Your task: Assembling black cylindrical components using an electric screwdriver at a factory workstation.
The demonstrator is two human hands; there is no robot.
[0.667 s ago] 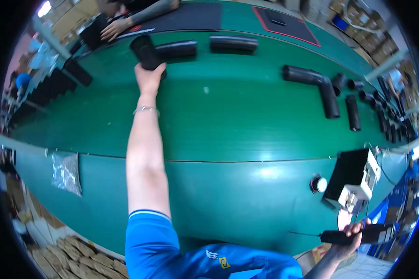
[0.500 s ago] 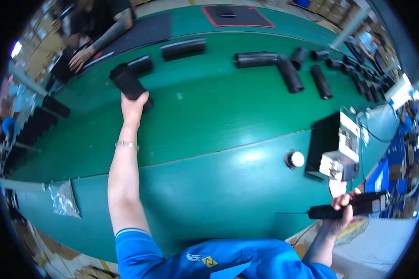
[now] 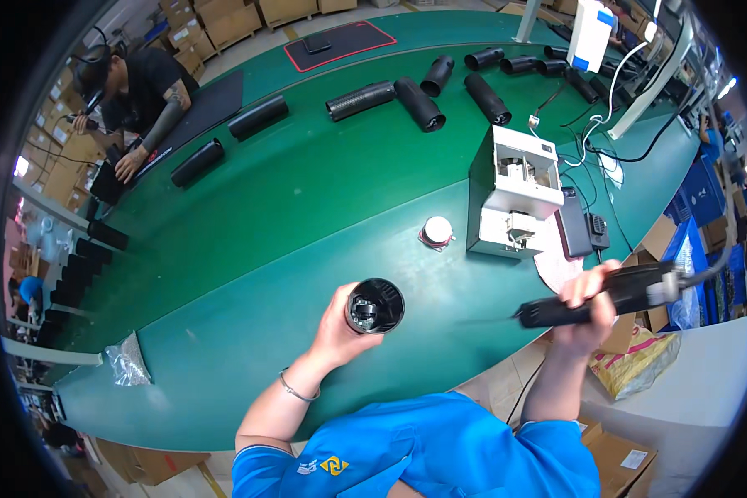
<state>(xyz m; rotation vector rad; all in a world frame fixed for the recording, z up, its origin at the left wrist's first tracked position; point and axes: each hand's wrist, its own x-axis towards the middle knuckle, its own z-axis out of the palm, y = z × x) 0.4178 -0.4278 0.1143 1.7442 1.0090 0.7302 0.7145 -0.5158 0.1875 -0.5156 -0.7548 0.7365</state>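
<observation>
- From my remote feed, the left hand (image 3: 340, 328) is clasped around a black tube (image 3: 388, 300), its open mouth facing up toward my camera, with a dark fitting showing inside.
- The right hand (image 3: 588, 305) is closed around a black power screwdriver (image 3: 635, 290); its thin bit is blurred and points left, well apart from the tube. The 2 hands are apart.
- On writing, I see a yellow emblem (image 3: 334, 465) beside small white lettering (image 3: 307, 467) on the blue shirt (image 3: 481, 444), and a white label (image 3: 635, 459) on a carton (image 3: 614, 477); the label's print is too small for me to read.
- Since the earlier frames, the left hand has come back from the far part of the green table (image 3: 249, 307) to near the body; the right hand keeps its grip on the screwdriver. My view has turned too.
- The tube is held over the table's near part, left of a round white-topped container (image 3: 437, 230) and a white-and-black screw feeder (image 3: 519, 195).
- Near a co-worker's hand (image 3: 130, 164), 2 more tubes (image 3: 258, 117) lie on the table.
</observation>
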